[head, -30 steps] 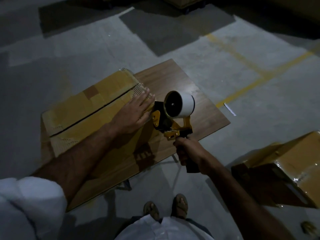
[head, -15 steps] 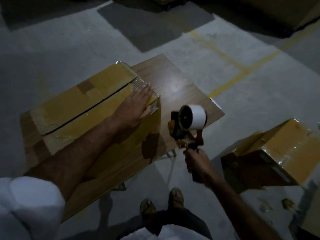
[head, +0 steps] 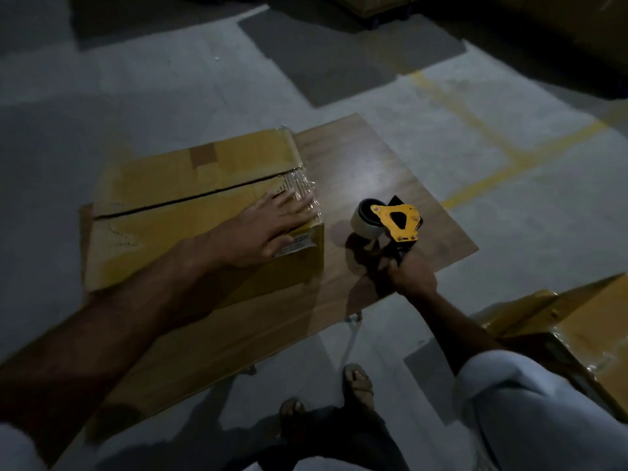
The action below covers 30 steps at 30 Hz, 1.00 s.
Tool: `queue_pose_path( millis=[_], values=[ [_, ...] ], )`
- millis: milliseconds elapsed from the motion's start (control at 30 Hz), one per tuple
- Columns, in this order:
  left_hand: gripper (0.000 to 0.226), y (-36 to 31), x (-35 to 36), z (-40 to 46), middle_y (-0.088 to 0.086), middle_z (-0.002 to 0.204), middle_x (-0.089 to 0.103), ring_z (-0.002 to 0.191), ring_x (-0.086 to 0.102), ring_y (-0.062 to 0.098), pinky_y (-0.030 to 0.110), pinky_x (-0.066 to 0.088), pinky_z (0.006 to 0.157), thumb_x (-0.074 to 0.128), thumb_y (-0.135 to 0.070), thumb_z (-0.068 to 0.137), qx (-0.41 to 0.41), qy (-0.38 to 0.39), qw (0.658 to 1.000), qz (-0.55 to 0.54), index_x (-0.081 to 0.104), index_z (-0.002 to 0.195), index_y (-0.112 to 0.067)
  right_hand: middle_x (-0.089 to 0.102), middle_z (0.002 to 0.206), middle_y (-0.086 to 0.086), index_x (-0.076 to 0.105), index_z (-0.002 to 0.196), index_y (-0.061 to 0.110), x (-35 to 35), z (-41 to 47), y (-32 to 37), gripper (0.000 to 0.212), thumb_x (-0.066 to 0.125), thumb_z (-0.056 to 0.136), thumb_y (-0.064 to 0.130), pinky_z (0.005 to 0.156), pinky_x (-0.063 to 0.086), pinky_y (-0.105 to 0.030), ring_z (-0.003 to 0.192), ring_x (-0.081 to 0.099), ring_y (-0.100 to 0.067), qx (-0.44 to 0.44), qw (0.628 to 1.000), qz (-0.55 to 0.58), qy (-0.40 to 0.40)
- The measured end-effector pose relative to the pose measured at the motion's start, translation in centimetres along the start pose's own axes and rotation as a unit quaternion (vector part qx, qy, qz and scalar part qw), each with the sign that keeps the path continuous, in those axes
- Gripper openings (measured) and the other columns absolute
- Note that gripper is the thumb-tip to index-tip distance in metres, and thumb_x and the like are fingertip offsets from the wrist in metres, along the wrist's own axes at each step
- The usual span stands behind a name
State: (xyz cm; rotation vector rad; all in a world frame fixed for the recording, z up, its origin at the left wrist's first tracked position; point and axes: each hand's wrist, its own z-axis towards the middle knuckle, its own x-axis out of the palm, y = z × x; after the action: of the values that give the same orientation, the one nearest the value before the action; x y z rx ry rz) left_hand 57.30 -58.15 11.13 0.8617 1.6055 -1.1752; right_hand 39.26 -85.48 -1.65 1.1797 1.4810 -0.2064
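A brown cardboard box (head: 176, 188) lies on a low wooden table (head: 367, 178), its top flaps meeting along a dark seam. My left hand (head: 268, 229) presses flat on the box's right end, fingers straight over a strip of clear tape. My right hand (head: 411, 277) grips the handle of a yellow tape dispenser (head: 397, 220) with a pale tape roll, which sits low over the table just right of the box.
Another taped cardboard box (head: 577, 321) stands on the concrete floor at the right. Yellow floor lines (head: 509, 158) run behind the table. My sandalled feet (head: 356, 385) are by the table's near edge. More boxes sit in the dark at the back.
The tape dispenser has come away from the box's end and dropped down to the table at the right, turned so its yellow side faces up. My left hand stays flat on the box.
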Motion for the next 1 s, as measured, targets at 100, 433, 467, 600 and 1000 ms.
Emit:
queue_pose_path(
  millis=[100,433,467,600,1000],
  values=[
    [0.059,-1.8,1.7,-0.8,-0.009,0.172,0.013,0.160,0.000,0.015,0.044,0.000,0.130,0.043,-0.021,0.107,-0.035,-0.095,0.994,-0.038,0.025,0.163,-0.027,0.061,0.129,-0.024,0.061,0.127,0.000,1.2,1.9,0.1,0.038,0.060,0.101,0.027,0.099,0.052,-0.048,0.119,0.060,-0.040,0.011,1.000,-0.023,0.017],
    [0.042,-5.7,4.6,0.6,-0.002,0.142,0.064,0.138,0.053,0.022,0.045,0.045,0.109,0.073,-0.043,0.095,-0.180,-0.339,0.923,-0.021,0.071,0.130,-0.020,0.051,0.127,-0.004,0.063,0.131,0.022,-2.6,-3.1,8.6,0.040,0.063,0.100,0.048,0.094,0.047,-0.027,0.118,0.050,-0.016,-0.408,0.876,0.195,-0.165],
    [0.039,-5.6,4.6,0.6,-0.002,0.141,0.065,0.137,0.055,0.023,0.047,0.048,0.105,0.075,-0.038,0.094,-0.179,-0.340,0.923,-0.012,0.072,0.129,-0.019,0.050,0.131,-0.006,0.063,0.134,0.021,-2.8,-2.8,9.3,0.042,0.065,0.100,0.046,0.096,0.048,-0.030,0.120,0.050,-0.018,-0.458,0.861,0.163,-0.149],
    [0.044,-5.1,4.9,0.5,0.003,0.144,0.062,0.138,0.053,0.027,0.052,0.050,0.104,0.078,-0.029,0.092,-0.173,-0.312,0.934,0.012,0.069,0.133,-0.016,0.051,0.142,-0.020,0.063,0.139,0.021,-2.4,-0.4,10.1,0.050,0.071,0.097,0.046,0.098,0.051,-0.045,0.127,0.050,-0.031,-0.557,0.822,0.024,-0.116],
    [0.074,-4.5,4.3,0.1,0.001,0.139,0.053,0.129,0.052,0.022,0.044,0.050,0.101,0.086,-0.050,0.075,-0.168,-0.251,0.952,0.053,0.054,0.135,-0.021,0.035,0.158,-0.017,0.048,0.144,0.030,-1.4,1.8,9.5,0.078,0.085,0.079,0.052,0.107,0.047,-0.053,0.141,0.039,-0.035,-0.595,0.801,0.008,-0.058]
  ],
)
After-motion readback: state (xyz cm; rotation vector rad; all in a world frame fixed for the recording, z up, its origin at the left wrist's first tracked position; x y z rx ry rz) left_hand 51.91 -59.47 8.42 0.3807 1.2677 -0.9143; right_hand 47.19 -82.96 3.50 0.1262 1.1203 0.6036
